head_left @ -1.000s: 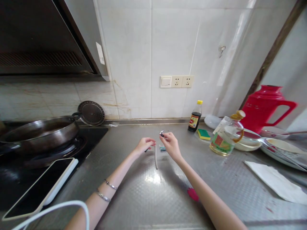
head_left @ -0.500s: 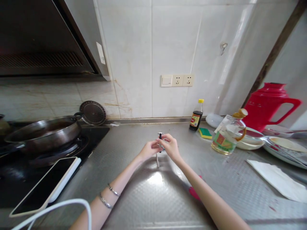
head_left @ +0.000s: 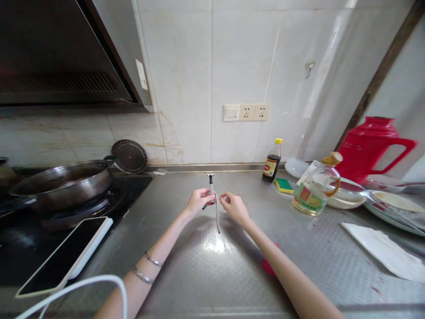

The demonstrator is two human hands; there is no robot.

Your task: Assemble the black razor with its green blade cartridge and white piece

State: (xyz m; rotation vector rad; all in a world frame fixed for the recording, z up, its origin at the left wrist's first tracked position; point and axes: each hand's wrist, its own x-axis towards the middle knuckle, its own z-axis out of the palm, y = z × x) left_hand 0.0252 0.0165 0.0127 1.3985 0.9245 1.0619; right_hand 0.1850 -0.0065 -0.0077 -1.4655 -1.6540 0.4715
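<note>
Over the steel counter [head_left: 186, 274], my left hand [head_left: 198, 201] is closed on a small T-headed tool [head_left: 211, 185]. The tool stands upright, with a pale crosspiece on top, a black neck and a whitish shaft. A dark end sticks out below the fingers. Between the hands a thin beige cord [head_left: 218, 218] hangs down; where its upper end is fixed is unclear. My right hand [head_left: 236, 207] is just right of the cord, fingers bent together in a pinch. Whether anything is between them is too small to tell. A pink object [head_left: 268, 267] lies partly behind my right forearm.
On the left are a hob with a metal pan [head_left: 73, 179], a phone [head_left: 64, 257] and a white cable [head_left: 99, 279]. To the right stand a sauce bottle [head_left: 271, 165], a sponge [head_left: 283, 185], an oil jug [head_left: 308, 197], a red flask [head_left: 368, 148], dishes and a white paper [head_left: 385, 250].
My hands were together around the tool and are now apart. My left hand has moved a little left with the tool, showing more of its shaft; my right hand has let go of it.
</note>
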